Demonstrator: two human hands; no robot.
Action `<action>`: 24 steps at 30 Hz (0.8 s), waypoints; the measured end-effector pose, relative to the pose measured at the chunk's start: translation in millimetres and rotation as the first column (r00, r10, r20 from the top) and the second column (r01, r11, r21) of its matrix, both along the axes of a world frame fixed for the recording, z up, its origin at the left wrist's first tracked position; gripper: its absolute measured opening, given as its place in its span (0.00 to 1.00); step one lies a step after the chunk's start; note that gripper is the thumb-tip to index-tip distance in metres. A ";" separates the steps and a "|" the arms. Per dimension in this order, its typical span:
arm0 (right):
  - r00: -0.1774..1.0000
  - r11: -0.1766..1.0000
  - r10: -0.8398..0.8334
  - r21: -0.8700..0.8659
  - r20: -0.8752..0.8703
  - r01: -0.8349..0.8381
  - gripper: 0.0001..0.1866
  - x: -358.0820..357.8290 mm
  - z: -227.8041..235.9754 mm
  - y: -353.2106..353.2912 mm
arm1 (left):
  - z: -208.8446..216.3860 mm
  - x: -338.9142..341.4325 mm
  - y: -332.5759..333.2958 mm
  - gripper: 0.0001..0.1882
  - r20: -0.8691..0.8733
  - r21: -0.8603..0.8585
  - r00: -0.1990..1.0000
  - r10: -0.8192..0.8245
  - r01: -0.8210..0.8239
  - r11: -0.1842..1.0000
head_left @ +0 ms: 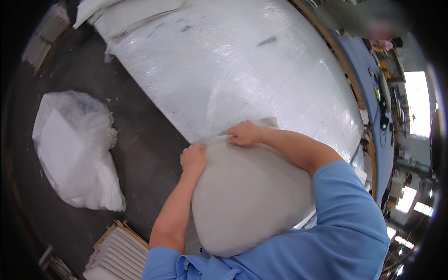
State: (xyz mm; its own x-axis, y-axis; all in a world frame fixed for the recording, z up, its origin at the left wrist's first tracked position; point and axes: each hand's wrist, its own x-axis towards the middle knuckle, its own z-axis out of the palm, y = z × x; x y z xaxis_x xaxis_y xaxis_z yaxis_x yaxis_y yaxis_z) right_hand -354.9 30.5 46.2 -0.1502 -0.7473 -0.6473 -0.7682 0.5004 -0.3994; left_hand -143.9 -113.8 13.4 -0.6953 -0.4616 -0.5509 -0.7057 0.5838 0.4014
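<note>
A rounded, beige cloth-covered cushion [252, 198] leans between my body and the corner of a big plastic-wrapped work table [242, 70]. My left hand [193, 157] grips its far left corner, with the fingers curled over the edge. Further right along the same edge, my right hand [245, 134] pinches the cloth, thumb and fingers closed together. A flap of beige cloth [268, 122] sticks out just beyond the right wrist. The cushion's underside is hidden from me.
On the dark floor at left sits a clear plastic bag [77, 151] holding white sheets. Several padded beige pieces [116, 254] stand in a row at lower left. Folded pale cloth [135, 16] lies on the table's far left. A long blue surface [368, 84] runs along the right.
</note>
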 end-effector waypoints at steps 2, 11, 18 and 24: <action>1.000 0.999 0.025 -0.036 0.005 -0.025 0.19 -1.5 -15.3 14.0 | 3.9 -9.0 4.4 0.18 0.017 -0.002 1.000 0.013 -0.013 1.000; 0.992 0.966 0.070 -0.242 -0.109 -0.094 0.20 -1.9 -44.2 6.7 | -21.4 -9.5 3.4 0.20 -0.102 -0.091 0.990 0.093 -0.102 0.991; 0.960 0.956 0.177 -0.194 -0.216 -0.220 0.21 -5.3 -33.1 8.6 | 1.3 -4.2 -0.1 0.15 -0.086 -0.225 0.996 -0.039 0.019 0.974; 0.991 0.985 -0.129 -0.121 -0.020 0.125 0.22 -39.7 96.7 91.4 | 75.0 97.5 12.2 0.14 -0.455 0.305 0.870 0.191 -0.049 0.951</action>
